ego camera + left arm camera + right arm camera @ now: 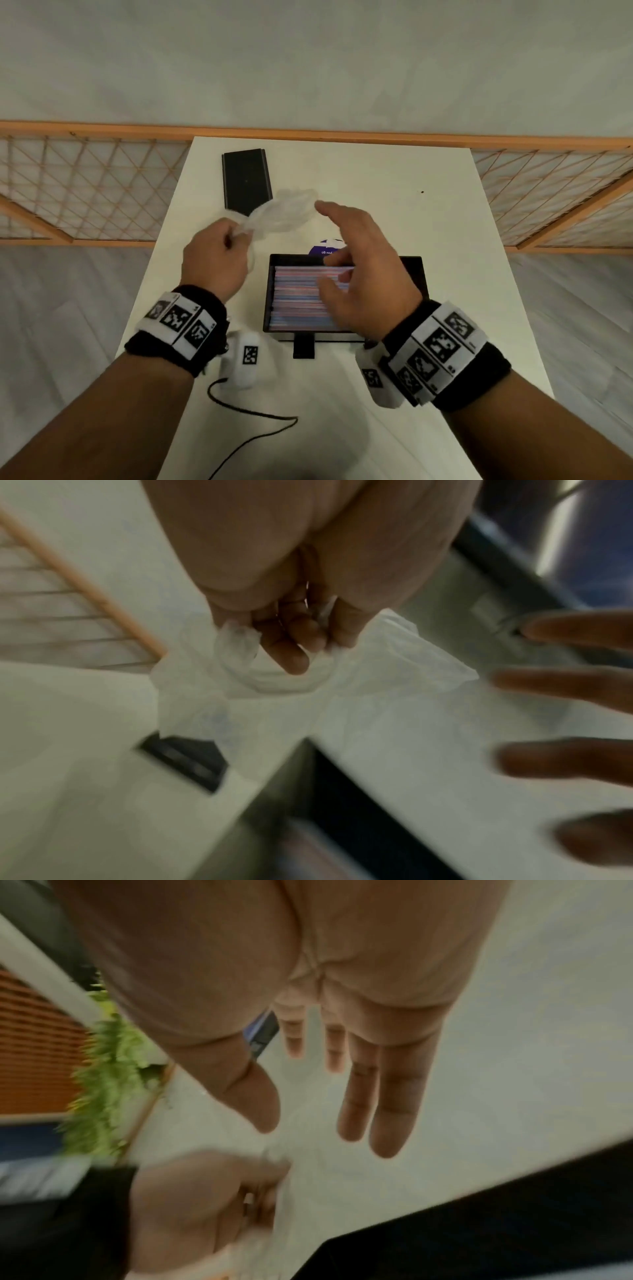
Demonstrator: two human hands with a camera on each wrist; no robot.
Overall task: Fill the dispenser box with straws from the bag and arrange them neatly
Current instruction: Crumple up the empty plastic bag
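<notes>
Clear plastic bag (281, 215) pinched in left hand (215, 257); right hand (363, 274) spread, empty, above dispenser box (416, 274).

The head view looks forward and steeply down from above the near edge of the worktop (445, 212), taking in both forearms, the dispenser box (416, 270) and the wooden lattice rail (85, 192) beyond the far edge. The left wrist view sits close under the left hand (291, 631) and faces along its palm toward the crumpled bag (394, 664), blurred, with the rail at its left. The right wrist view sits equally close under the right hand (342, 1047), facing along its spread fingers down at the worktop. Each wrist view also catches the other hand, and all three share the worktop just beyond the box.
</notes>
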